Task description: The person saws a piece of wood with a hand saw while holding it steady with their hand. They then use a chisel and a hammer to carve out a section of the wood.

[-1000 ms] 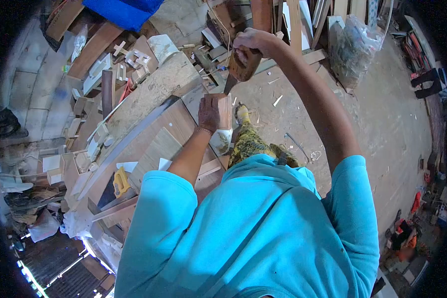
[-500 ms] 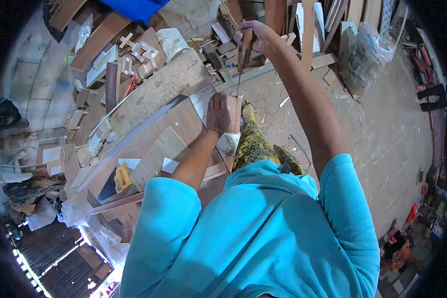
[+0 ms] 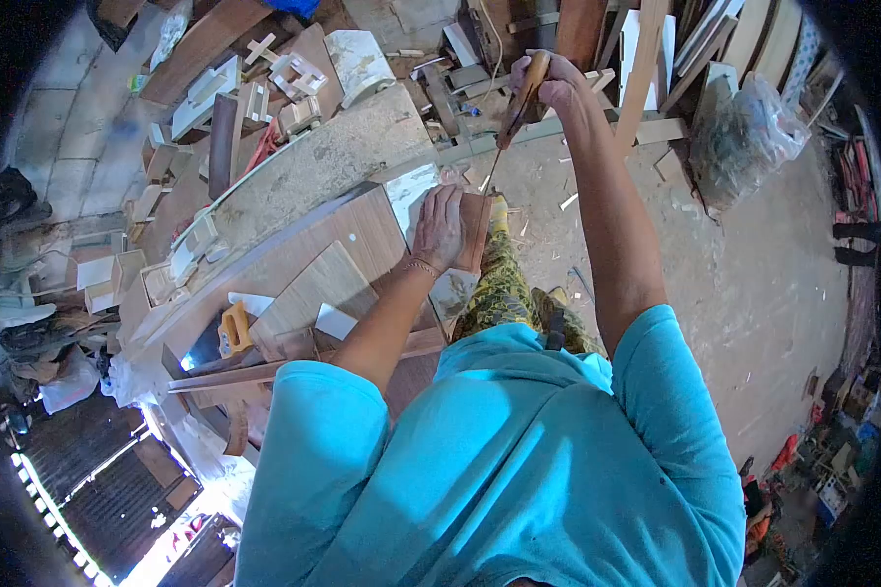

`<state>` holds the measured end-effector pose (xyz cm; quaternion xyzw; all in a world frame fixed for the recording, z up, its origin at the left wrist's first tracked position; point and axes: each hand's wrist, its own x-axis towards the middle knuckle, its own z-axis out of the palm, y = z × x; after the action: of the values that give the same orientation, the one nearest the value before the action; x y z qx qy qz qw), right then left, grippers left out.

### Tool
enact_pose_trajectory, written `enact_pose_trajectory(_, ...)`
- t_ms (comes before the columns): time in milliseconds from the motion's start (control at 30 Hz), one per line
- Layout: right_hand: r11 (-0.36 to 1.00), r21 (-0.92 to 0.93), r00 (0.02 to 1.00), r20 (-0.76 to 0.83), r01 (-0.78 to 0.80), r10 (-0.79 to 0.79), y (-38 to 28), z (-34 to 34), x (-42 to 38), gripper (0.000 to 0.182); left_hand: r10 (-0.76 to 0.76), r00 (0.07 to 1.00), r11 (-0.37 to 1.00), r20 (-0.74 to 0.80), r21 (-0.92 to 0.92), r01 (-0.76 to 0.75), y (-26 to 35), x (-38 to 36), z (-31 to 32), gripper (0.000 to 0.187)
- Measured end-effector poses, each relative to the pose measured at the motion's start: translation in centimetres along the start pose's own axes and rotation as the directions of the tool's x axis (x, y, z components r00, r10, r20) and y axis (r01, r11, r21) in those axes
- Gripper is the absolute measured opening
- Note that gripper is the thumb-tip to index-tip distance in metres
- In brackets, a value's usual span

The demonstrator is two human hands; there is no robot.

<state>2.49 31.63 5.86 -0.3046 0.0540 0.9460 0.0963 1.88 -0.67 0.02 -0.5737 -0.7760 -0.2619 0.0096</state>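
My left hand (image 3: 440, 227) lies over a small reddish-brown wooden board (image 3: 474, 233), fingers together, holding it down at the workbench's edge. Its thumb is hidden. Farther forward and to the right, my right hand (image 3: 548, 78) is wrapped round the wooden handle of a handsaw (image 3: 521, 103). The saw's blade shows almost edge-on as a thin line, running from the handle to the far edge of the board near my left fingertips. Under the board, a pale, stained block (image 3: 408, 201) shows beside my left hand.
A yellow-handled saw (image 3: 234, 330) and loose boards (image 3: 313, 289) lie on the bench to the left. Wood offcuts (image 3: 299, 78) are piled beyond it. Planks (image 3: 646, 68) lean at the back right, near a clear plastic bag (image 3: 754, 132). My foot (image 3: 499, 210) is below the board.
The view has shifted a little. My right hand and the saw handle have moved to the right, and the saw now slants more. My left hand stays on the board.
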Motion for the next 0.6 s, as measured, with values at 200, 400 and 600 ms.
enact_pose_trajectory(200,0.997,-0.050,0.995,-0.081,-0.066,0.062,-0.4,-0.2,2.6,0.020,0.008,1.000,1.000,0.010,0.023,-0.008,0.0,0.0,-0.1,0.045)
enact_pose_trajectory(400,0.999,-0.033,0.993,-0.118,0.008,-0.012,-0.9,-3.0,6.4,0.022,-0.035,0.999,0.999,0.035,-0.008,0.036,-0.2,-0.1,0.1,0.047)
enact_pose_trajectory(600,0.989,-0.137,0.965,-0.249,0.049,-0.082,-0.4,-3.5,10.3,0.022,-0.100,0.991,0.994,0.093,-0.031,0.104,0.2,0.2,-0.4,0.049)
